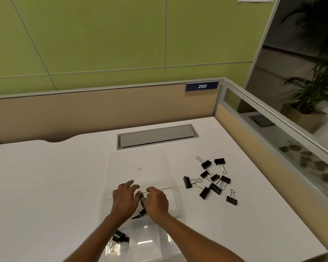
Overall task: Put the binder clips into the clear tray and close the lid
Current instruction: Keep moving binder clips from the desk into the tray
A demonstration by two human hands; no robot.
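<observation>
Presently both hands work over the middle of the tray (178,210), which sits at lower centre of the frame on the desk (45,186). The right hand (156,202) appears to pinch a black clip (142,196) between thumb and forefinger, held just above the compartment, probably to drop it in. The left hand (124,197) lies close beside that clip with its fingers bent forward. Whether it grips or only steadies the clip cannot be told.

The lid (138,159) lies folded back flat beyond the tray, toward the centre of the frame. It is out of the way so the compartments stay open for loading.

Stored clips (119,238) show in the lower-left compartment, and a few more lie under the hands.

Loose clips (212,183) remain in a scatter right of centre, well apart from the tray and within reach of the right hand.

Judgement: loading is partly done, most clips are still outside, and the lid is not yet closed. The scattered wire handles may tangle when picked up.
</observation>
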